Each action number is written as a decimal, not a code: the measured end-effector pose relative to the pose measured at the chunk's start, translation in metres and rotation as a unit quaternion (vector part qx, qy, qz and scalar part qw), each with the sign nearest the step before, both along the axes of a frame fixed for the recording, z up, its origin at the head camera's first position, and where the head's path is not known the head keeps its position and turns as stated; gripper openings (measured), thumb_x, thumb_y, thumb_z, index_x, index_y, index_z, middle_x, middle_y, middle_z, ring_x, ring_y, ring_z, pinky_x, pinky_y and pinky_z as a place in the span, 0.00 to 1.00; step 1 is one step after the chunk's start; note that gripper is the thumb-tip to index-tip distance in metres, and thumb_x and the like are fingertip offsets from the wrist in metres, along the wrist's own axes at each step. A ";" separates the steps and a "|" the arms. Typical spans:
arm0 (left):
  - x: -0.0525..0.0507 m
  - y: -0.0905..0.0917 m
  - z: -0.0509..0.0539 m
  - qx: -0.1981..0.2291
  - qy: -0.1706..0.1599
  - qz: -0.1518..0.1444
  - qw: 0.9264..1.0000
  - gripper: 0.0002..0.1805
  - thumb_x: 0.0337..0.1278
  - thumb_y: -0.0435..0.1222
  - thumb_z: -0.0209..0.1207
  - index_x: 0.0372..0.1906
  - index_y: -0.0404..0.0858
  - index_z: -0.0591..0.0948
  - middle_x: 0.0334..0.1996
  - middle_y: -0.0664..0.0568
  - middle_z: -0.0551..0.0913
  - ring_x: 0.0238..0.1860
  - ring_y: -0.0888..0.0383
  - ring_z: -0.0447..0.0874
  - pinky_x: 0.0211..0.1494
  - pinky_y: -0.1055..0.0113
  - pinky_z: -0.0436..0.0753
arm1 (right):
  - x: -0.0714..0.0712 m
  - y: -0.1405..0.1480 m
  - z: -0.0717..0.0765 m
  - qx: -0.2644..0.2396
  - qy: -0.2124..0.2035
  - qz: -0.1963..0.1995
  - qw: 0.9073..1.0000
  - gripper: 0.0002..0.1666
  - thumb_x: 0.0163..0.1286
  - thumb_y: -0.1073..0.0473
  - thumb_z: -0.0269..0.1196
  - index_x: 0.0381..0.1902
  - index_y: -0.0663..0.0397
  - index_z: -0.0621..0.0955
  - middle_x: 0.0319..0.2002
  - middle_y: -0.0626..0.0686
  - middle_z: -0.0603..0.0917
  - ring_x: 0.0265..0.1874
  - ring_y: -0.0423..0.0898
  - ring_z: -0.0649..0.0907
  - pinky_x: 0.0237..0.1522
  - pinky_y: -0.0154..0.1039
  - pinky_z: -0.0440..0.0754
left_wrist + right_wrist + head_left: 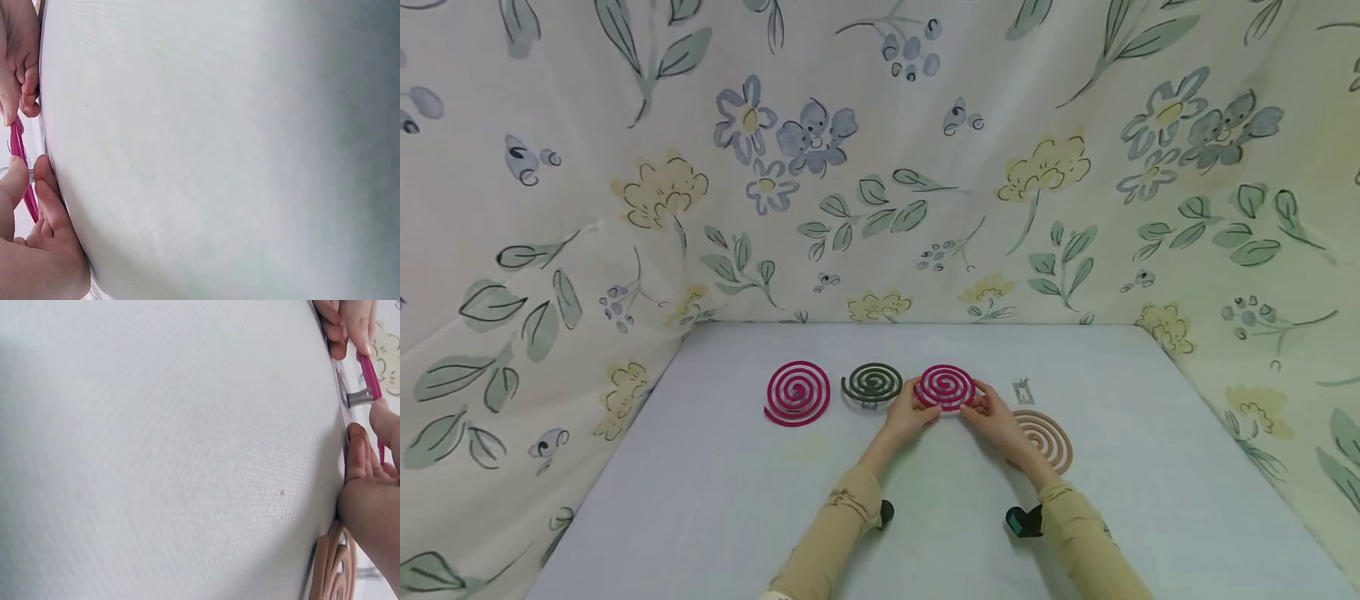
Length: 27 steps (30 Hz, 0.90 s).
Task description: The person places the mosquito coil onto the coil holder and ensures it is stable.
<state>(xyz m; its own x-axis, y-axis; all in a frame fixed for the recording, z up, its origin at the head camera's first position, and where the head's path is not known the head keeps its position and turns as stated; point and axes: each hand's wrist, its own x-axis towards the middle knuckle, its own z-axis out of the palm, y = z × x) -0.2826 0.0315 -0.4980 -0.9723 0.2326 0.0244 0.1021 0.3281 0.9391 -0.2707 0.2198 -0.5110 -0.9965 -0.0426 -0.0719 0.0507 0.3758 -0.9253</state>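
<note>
Held pink coil (946, 386), a flat spiral: near the far edge of the table (700, 467), roughly midway between left and right edges. Left hand (912, 408) pinches its left rim, right hand (992, 414) its right rim; both grips narrow, thumbs on the near side. Right wrist view: grey metal stand (359, 397) at the coil's underside; whether it bears the weight, cannot tell. Green coil (873, 383) just beside the left hand, toward the left edge. Second pink coil (798, 392) beyond that, nearer the far left corner. Tan coil (1048, 440) toward the right edge, partly hidden by the right hand and wrist. Small metal piece (1023, 391) just beyond it, toward the far edge.
</note>
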 end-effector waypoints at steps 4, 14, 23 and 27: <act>0.001 0.001 0.001 -0.003 -0.004 0.005 1.000 0.35 0.54 0.32 0.64 0.65 0.31 0.63 0.25 0.38 0.83 0.21 0.67 0.70 0.29 0.76 0.69 | 0.001 -0.001 0.002 0.000 -0.002 0.000 1.000 0.38 0.68 0.62 0.60 0.70 0.62 0.57 0.39 0.57 0.78 0.34 0.39 0.74 0.36 0.28 0.73; 0.002 0.000 0.002 -0.006 -0.012 0.009 1.000 0.35 0.55 0.33 0.64 0.66 0.31 0.62 0.25 0.38 0.83 0.21 0.66 0.70 0.28 0.75 0.69 | 0.001 0.001 0.001 0.008 -0.002 0.002 1.000 0.38 0.68 0.59 0.60 0.71 0.60 0.57 0.37 0.54 0.77 0.35 0.41 0.73 0.35 0.30 0.72; 0.003 0.000 0.002 0.016 -0.010 -0.001 1.000 0.34 0.56 0.31 0.63 0.66 0.29 0.62 0.27 0.34 0.83 0.24 0.54 0.80 0.28 0.76 0.70 | 0.003 0.000 0.003 0.023 0.003 0.004 1.000 0.39 0.68 0.57 0.60 0.71 0.60 0.57 0.39 0.56 0.77 0.35 0.40 0.74 0.36 0.29 0.72; 0.004 0.000 0.002 0.030 -0.005 -0.012 0.999 0.33 0.57 0.30 0.61 0.66 0.28 0.61 0.29 0.31 0.83 0.31 0.41 0.84 0.29 0.77 0.72 | 0.005 0.001 0.005 0.025 0.009 0.008 1.000 0.39 0.68 0.57 0.60 0.71 0.62 0.57 0.39 0.57 0.78 0.34 0.38 0.74 0.36 0.28 0.73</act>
<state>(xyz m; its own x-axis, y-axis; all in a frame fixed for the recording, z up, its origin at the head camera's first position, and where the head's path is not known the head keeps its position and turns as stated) -0.2789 0.0313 -0.4957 -0.9665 0.2550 0.0294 0.1000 0.2688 0.9580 -0.2659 0.2205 -0.5061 -0.9968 -0.0556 -0.0568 0.0281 0.4218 -0.9063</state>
